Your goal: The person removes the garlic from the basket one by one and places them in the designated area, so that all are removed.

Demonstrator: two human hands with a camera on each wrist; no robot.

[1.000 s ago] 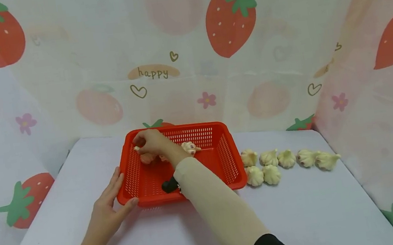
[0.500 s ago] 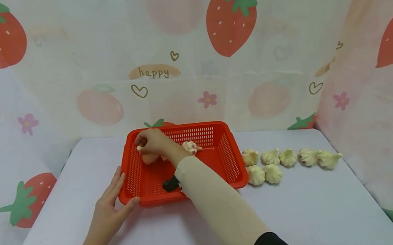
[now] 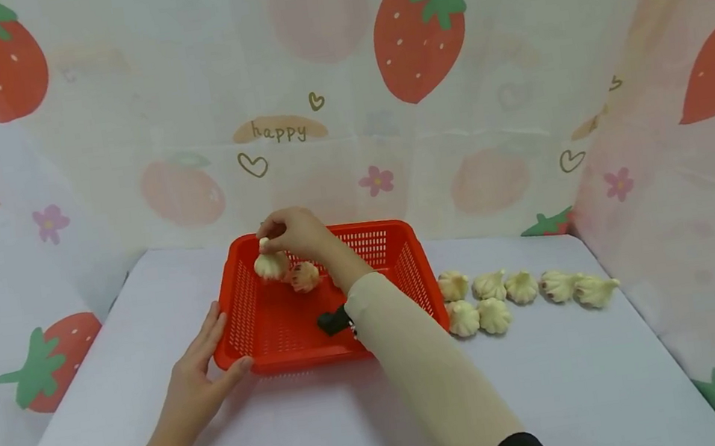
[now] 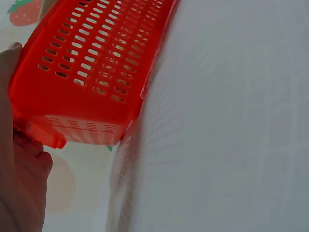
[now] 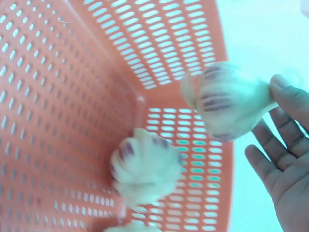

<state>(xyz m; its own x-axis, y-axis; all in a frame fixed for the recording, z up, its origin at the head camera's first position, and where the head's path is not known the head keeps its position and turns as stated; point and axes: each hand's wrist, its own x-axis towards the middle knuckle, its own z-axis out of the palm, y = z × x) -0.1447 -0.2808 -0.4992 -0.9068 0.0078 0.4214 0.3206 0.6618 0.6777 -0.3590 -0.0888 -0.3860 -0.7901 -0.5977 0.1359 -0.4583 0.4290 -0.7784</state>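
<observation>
My right hand (image 3: 297, 231) pinches a garlic bulb (image 3: 271, 266) by its stem, just above the back left of a red plastic basket (image 3: 278, 339). In the right wrist view the held bulb (image 5: 229, 101) shows purple streaks and hangs beside the basket wall. Another garlic bulb (image 3: 304, 277) lies inside the basket. Part of one more bulb (image 5: 133, 227) shows at the bottom of the right wrist view. My left hand (image 3: 192, 384) rests against the basket's front left corner, thumb at the front rim and straight fingers along the left end.
To the right of the basket, several pale garlic bulbs (image 3: 494, 316) sit in two rows on the white tabletop (image 3: 554, 378). A strawberry-print cloth (image 3: 336, 165) hangs behind and at both sides. My right forearm crosses the basket's front rim.
My right hand has risen from the basket's back left, lifting the garlic bulb by its stem. The bulb lying beside it has come into view. My left hand stays at the basket corner.
</observation>
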